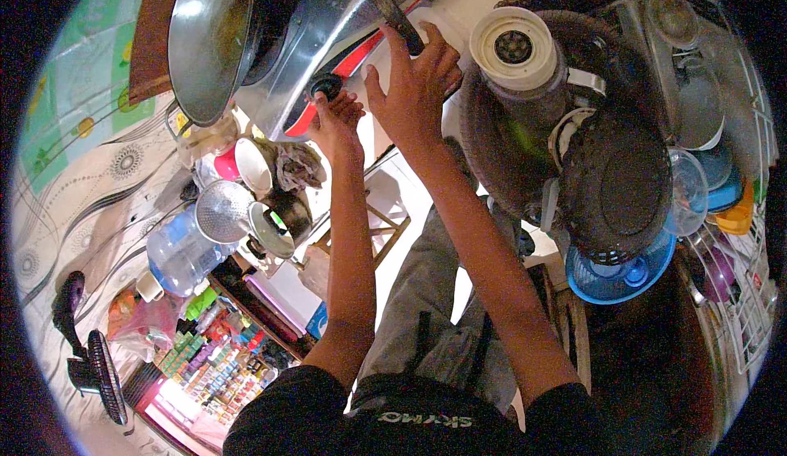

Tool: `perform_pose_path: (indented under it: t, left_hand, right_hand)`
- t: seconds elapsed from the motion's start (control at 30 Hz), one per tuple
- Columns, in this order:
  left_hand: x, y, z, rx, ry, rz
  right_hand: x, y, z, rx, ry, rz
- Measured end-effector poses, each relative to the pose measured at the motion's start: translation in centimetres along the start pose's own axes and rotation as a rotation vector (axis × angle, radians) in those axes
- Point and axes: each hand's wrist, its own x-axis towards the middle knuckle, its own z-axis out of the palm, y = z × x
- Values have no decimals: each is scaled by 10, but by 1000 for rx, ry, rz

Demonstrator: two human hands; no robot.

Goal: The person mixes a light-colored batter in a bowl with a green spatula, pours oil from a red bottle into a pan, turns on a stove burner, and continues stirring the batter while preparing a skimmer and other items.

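My left hand [337, 118] has its fingers around a black control knob [326, 86] on the front of a stainless-steel gas stove [332, 26] with a red stripe. To its right, my right hand [413, 90] is at the end of a dark handle [390, 7] that slants over the stove top. The handle's end lies between my index finger and the other fingers, while the thumb stands apart. Part of something dark shows beside my curled fingers; its kind is hidden, and whether I grip the handle is unclear. A metal wok [212, 44] is tilted at the stove's left.
At right stand a vacuum flask jug [513, 56], a dark basket [615, 185], a blue plastic basket [621, 278] and a dish rack [747, 308]. On the left are a perforated metal strainer [224, 210], a large water bottle [184, 256] and an electric fan [106, 376].
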Motion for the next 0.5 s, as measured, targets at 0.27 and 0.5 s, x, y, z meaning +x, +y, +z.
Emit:
perform_pose_path:
  t: [0.27,0.5]
  left_hand:
    - [12,-13,-2,-202,-15,-77]
    - [30,-30,-25,-328,-43,-255]
  right_hand:
    - [-21,-5,-4,141,132,-113]
    - [-53,-29,-18,397,60,-136]
